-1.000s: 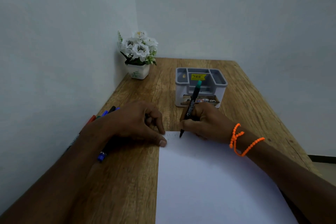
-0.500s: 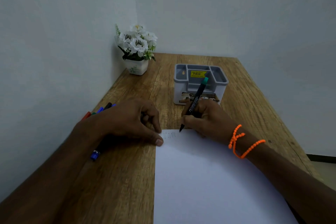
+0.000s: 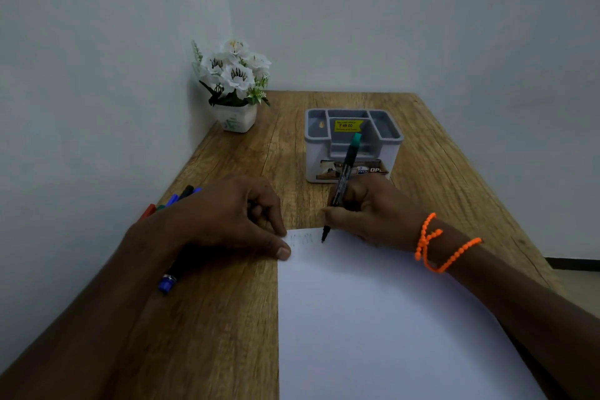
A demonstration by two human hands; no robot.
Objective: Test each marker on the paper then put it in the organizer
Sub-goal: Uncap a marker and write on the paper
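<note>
My right hand [image 3: 373, 214] grips a black marker with a green end [image 3: 345, 178], uncapped, its tip touching the top-left corner of the white paper [image 3: 383, 318]. Faint scribbles [image 3: 302, 239] sit just left of the tip. My left hand [image 3: 227, 217] rests with fingers curled and its thumb pressing the paper's corner; whether anything lies inside the fingers is hidden. Under and behind that hand lie several markers [image 3: 168, 282], blue, black, green and red. The grey organizer [image 3: 354, 146] stands behind my right hand.
A white pot of white flowers [image 3: 235, 88] stands in the back-left corner of the wooden table [image 3: 227, 334]. Walls close the table on the left and back. An orange bead bracelet [image 3: 435, 243] is on my right wrist.
The marker's upper end leaned right and came back more upright while its tip stayed at the paper's top corner. The view shifted a little. My left hand stays put.
</note>
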